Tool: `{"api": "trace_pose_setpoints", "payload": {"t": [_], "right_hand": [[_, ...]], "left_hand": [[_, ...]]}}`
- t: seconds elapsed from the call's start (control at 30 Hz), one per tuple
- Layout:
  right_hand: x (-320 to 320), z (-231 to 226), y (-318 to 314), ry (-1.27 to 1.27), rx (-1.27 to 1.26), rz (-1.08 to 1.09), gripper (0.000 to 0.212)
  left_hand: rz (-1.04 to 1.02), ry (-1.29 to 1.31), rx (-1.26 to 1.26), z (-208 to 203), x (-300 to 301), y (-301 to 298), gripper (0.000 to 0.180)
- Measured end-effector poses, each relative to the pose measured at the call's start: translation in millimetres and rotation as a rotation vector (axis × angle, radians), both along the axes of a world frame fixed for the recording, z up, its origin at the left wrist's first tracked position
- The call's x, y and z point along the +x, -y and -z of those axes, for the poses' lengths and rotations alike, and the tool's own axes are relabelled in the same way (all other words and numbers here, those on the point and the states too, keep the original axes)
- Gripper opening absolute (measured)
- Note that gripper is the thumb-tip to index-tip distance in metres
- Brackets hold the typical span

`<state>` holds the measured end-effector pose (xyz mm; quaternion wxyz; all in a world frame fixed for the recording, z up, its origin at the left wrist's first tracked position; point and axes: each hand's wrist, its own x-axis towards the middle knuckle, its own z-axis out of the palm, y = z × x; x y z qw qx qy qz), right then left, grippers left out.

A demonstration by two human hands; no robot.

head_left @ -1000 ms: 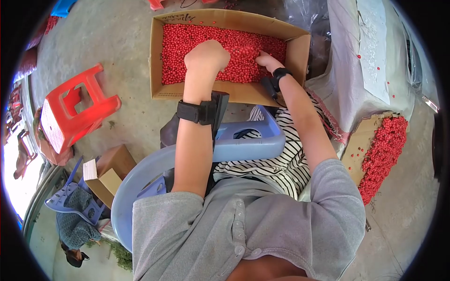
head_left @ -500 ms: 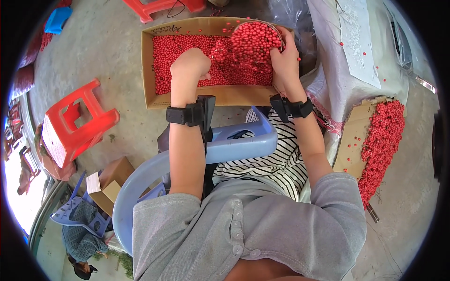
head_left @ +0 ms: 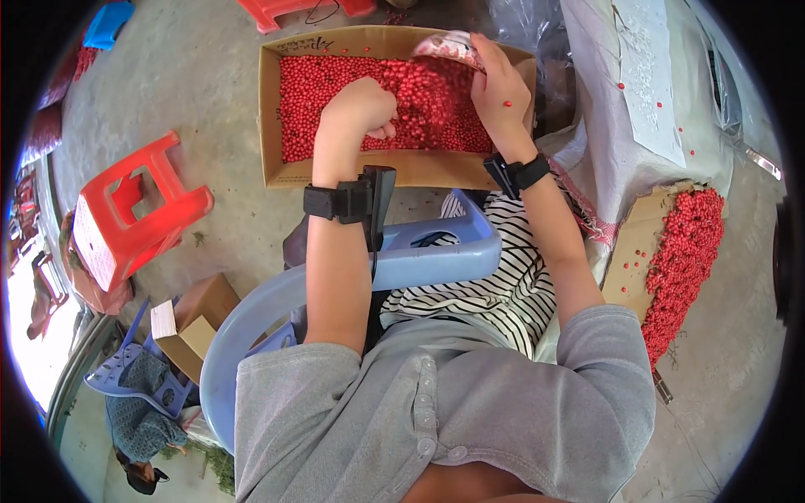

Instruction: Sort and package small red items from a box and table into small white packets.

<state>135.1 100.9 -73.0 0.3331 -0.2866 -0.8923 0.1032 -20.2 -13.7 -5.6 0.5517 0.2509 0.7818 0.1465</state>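
Pouring of loose red berries. The right hand, its fingers closed on the rim, holds a pale, red-mottled bowl tipped over the far side of an open cardboard box, right of its middle. A blurred stream of fruit drops below the bowl onto the berries filling the box. The left hand is curled above the middle of the bed; its fingers are mostly hidden, so whether it grips any fruit cannot be told. The bowl is best kept low and well inside the walls, since it lies close to the far edge, and tilted gradually, so that fruit spreads without bouncing out. The left hand is best placed beside the stream, relaxed, so that nothing is crushed.
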Motion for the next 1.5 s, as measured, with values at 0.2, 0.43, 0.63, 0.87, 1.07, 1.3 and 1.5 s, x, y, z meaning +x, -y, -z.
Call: {"api": "trace_pose_setpoints", "payload": {"t": [0.2,0.43,0.63,0.87,1.07,1.3,1.5], "right_hand": [[11.2,98.2,-17.9,0.433,-0.246,0.05,0.039],[5.5,175.4,-18.1,0.835,-0.95,0.211,0.04],[10.9,151.7,-15.6,0.451,-1.513,0.104,0.048],[22.0,48.6,-20.7,-0.042,-1.284,-0.005,0.051],[20.4,-22.3,-14.9,-0.157,-0.838,-0.004,0.054],[-4.1,-58.4,10.1,-0.011,-0.219,-0.049,0.052],[-8.7,-39.9,6.5,0.038,0.044,-0.05,0.047]], "left_hand": [[0.025,-0.127,0.023,18.4,-6.1,-0.2,0.024],[0.077,-0.365,0.033,24.8,-5.3,-0.4,0.027],[0.082,-0.36,0.011,16.9,-4.0,-1.3,0.026],[0.108,-0.286,-0.032,9.5,-10.6,1.6,0.02],[0.088,-0.294,-0.041,8.6,-10.7,3.5,0.021],[0.074,-0.232,-0.003,12.1,-9.4,4.3,0.021],[0.128,-0.217,0.046,13.8,-9.3,-0.4,0.02]]}}
